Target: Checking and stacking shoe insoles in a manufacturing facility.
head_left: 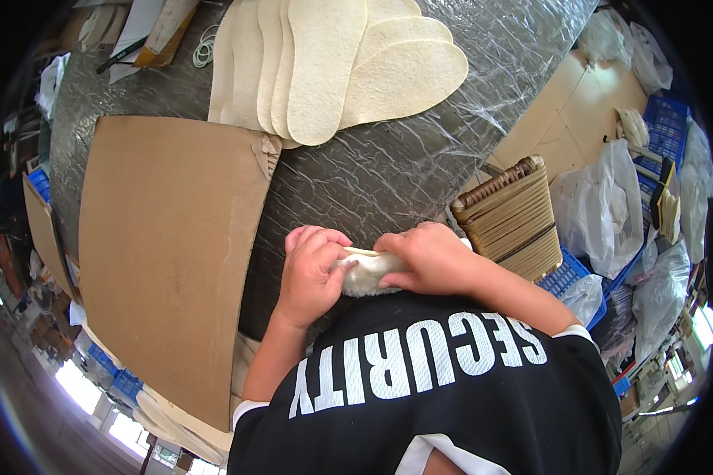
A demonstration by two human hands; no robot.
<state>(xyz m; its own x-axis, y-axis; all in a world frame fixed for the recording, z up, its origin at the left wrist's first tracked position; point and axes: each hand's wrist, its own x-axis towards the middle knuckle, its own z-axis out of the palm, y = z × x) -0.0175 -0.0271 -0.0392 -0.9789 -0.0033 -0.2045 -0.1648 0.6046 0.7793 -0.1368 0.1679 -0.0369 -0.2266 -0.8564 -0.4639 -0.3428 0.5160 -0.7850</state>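
Seen from above: left hand point(313, 273) and right hand point(429, 257) curled around a pale fleecy insole point(366, 271), fingers pressed together and gripping it from both sides — held close to the chest, at the near edge of a plastic-wrapped table point(388, 170). Beyond, fanned cream insoles point(333, 63); to the left, flat cardboard sheet point(170, 245).
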